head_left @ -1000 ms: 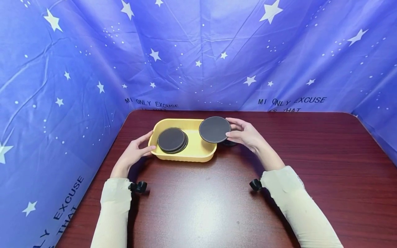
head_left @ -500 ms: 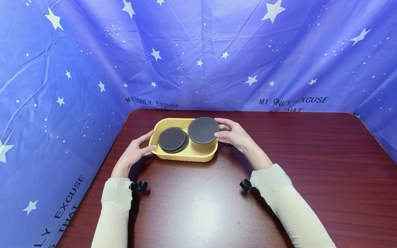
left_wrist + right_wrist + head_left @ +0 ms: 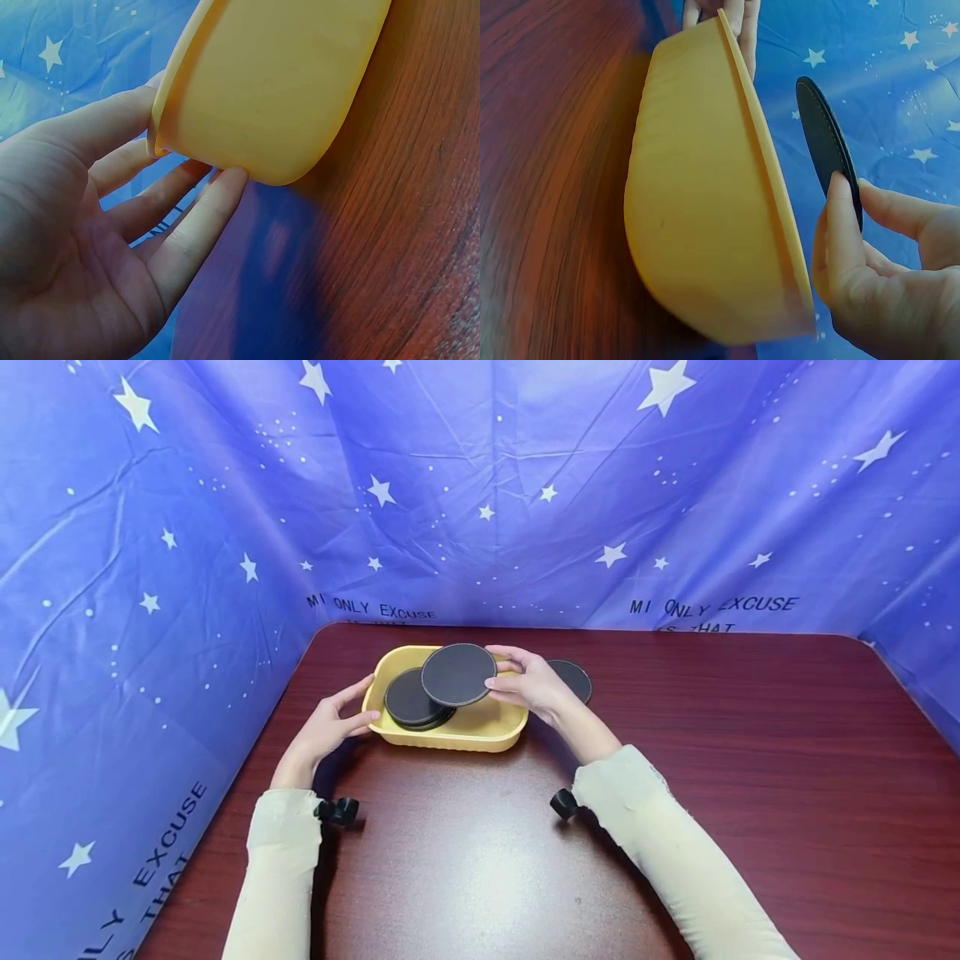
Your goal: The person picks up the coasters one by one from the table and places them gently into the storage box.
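Observation:
My right hand [image 3: 528, 683] pinches a round black coaster [image 3: 459, 675] by its right edge, thumb on one face and fingers on the other. In the right wrist view the stitched coaster [image 3: 826, 142] is seen nearly edge-on, apart from the bin's rim. Below it, a stack of black coasters [image 3: 411, 695] lies in the left half of a yellow bin [image 3: 450, 742], partly covered by the held one. My left hand [image 3: 324, 727] holds the bin's left end; in the left wrist view the thumb is at the rim and fingertips touch the outer wall [image 3: 255, 97].
Another black coaster [image 3: 572, 680] lies on the table right of the bin, partly hidden behind my right hand. The dark red wooden table [image 3: 750, 743] meets a blue star-printed curtain [image 3: 480, 560] at the back and sides.
My right hand has carried the coaster leftward, from the bin's right end to partly above the stack. The coaster on the table has come more into view. My left hand stays at the bin.

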The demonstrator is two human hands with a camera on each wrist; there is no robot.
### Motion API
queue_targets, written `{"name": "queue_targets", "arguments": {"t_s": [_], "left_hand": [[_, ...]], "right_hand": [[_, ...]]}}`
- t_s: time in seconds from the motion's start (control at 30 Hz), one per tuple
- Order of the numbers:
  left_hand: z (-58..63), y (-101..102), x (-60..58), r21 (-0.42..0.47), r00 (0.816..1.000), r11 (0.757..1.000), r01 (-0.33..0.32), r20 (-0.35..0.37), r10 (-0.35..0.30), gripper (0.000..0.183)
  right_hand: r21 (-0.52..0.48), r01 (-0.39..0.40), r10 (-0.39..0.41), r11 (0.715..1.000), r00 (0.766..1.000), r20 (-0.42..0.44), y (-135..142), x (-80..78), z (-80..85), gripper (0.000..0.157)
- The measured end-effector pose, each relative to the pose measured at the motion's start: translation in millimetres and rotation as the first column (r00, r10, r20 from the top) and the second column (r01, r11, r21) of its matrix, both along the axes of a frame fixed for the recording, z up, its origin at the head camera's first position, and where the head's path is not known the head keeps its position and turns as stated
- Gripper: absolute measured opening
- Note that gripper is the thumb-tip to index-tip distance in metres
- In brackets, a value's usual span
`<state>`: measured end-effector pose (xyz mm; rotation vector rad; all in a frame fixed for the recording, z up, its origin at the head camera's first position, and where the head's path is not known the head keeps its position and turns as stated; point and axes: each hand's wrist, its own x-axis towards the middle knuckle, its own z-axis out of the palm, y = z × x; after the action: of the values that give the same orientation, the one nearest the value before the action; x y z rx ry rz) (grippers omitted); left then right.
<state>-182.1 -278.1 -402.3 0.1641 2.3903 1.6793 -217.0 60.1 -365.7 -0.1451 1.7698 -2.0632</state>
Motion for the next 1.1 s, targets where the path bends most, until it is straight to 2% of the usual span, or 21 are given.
{"name": "queue_targets", "arguments": {"t_s": [0.23,0.6,0.87,1.1], "left_hand": [[-0.4,0,-0.2,0.003,1.0,1.0,-0.002,0.001,0.002,0.069],[-0.2,2,0.5,-0.004,1.0,1.0,-0.004,-0.01,0.004,0.068],[-0.5,3,0.5,0.005,1.0,1.0,0.001,-0.008,-0.001,0.069],[-0.1,2,0.9,0.008,1.0,1.0,-0.003,-0.007,0.003,0.07]], "right_hand": [[-0.023,0.006,-0.005,1.0,0.999,0.042,-24,-5.1,-1.1,0.065],[0.003,0.018,-0.018,1.0,0.988,0.153,-56,-8.0,-20.2,0.064],[0.071,0.048,-0.06,0.996,0.98,0.188,-65,-13.0,-29.4,0.061],[0.026,0.079,-0.083,0.997,0.964,0.254,-69,-16.6,-29.8,0.049]]}}
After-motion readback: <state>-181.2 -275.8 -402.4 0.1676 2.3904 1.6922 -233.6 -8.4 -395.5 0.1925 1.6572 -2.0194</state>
